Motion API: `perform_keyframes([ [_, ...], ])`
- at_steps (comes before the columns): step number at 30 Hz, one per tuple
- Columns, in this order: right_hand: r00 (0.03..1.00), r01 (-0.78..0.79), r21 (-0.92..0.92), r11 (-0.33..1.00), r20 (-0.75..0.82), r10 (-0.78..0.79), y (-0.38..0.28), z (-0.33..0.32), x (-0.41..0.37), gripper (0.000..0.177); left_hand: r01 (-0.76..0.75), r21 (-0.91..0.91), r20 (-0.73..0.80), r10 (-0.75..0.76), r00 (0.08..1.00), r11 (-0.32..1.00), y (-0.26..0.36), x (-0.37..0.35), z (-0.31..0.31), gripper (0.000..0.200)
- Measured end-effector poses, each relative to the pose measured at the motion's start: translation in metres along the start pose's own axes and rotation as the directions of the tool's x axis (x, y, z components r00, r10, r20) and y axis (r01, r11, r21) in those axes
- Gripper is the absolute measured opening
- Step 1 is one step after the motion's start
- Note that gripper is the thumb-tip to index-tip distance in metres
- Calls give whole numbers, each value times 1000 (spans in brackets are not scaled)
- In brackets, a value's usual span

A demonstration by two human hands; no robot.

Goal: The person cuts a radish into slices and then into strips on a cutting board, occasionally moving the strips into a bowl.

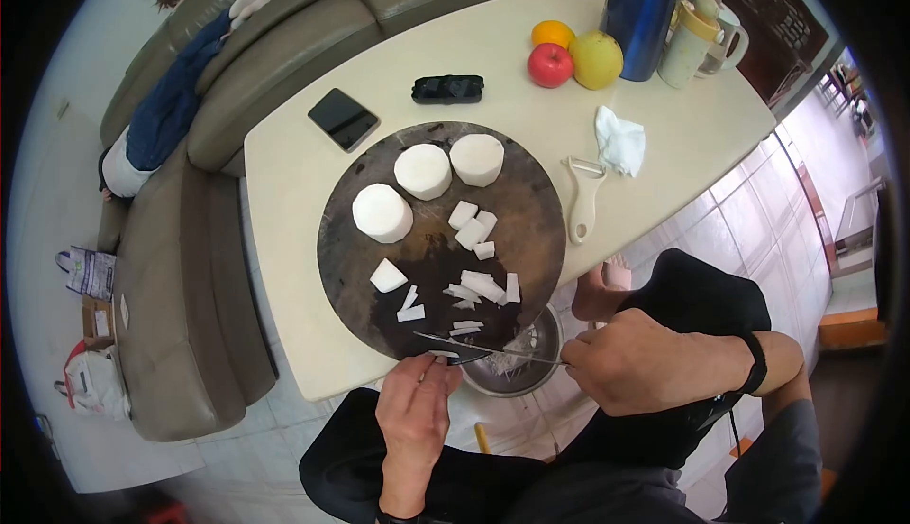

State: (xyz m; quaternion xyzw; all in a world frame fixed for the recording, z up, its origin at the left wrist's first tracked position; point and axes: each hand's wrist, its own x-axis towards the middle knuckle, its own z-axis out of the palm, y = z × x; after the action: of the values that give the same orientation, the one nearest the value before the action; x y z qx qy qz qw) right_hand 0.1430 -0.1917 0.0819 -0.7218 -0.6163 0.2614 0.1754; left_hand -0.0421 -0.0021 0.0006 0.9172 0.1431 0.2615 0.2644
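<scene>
The cutting board (531, 230) is round, dark and worn, with a matte surface. Three thick round white blocks (423, 170) lie on its far part, smooth and flat on top. Small cut pieces (483, 286), wedges and thin strips, lie scattered on the near half. A metal bowl (548, 332) with pale shreds sits under the near edge of the board.

The board rests on a cream table (284, 202) with rounded corners. A white peeler (583, 197) lies just beside the board. A grey-green sofa (284, 40) and pale floor tiles surround the table.

The right hand (654, 367) is closed around the handle of a knife (488, 349), whose thin blade lies flat across the near edge of the board. The left hand (417, 410) touches the blade tip with bunched fingers; I cannot tell if it grips.
</scene>
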Motion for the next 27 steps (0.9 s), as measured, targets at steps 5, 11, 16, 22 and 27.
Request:
perform_keyframes([
  [5,998,-13,-1,1000,54,13,0,0,3,18,-227,199,33,225,974,953,0,-5,7,23],
  [11,1000,-19,-112,993,1,19,-1,2,5,20,-214,212,44,209,977,954,0,-8,10,25],
  [16,995,90,-75,993,52,-86,-10,-2,4,23,-203,193,71,193,979,960,-4,-18,10,28],
  [22,989,104,-140,985,116,-88,-16,-7,5,22,-178,168,120,159,980,970,-1,-15,8,34],
  [27,986,151,-225,963,103,-131,-17,-1,7,19,-144,175,155,117,981,974,-3,-21,6,38],
])
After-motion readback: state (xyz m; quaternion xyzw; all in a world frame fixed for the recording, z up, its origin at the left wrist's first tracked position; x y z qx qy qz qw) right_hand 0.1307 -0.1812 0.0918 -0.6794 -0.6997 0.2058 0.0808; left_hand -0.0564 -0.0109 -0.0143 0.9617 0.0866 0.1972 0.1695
